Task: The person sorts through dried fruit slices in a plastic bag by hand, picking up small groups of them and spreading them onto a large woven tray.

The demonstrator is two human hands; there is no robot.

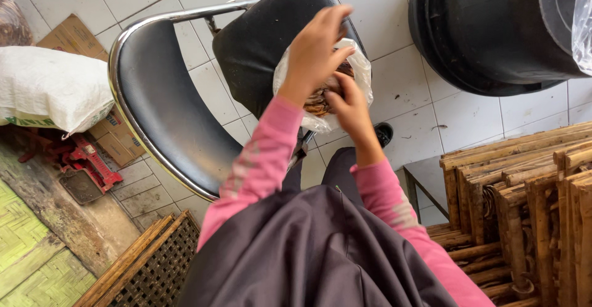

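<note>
A black padded chair with a chrome tube frame [161,106] stands on the white tiled floor [407,106], a black round tub [487,29] beyond it and stacked brown wooden frames [524,208] to the right. Above the chair seat's right edge, both hands hold a clear plastic bag of brown dried strands [320,100]: the left hand [316,51] grips its top, the right hand [350,106] pinches its side.
</note>
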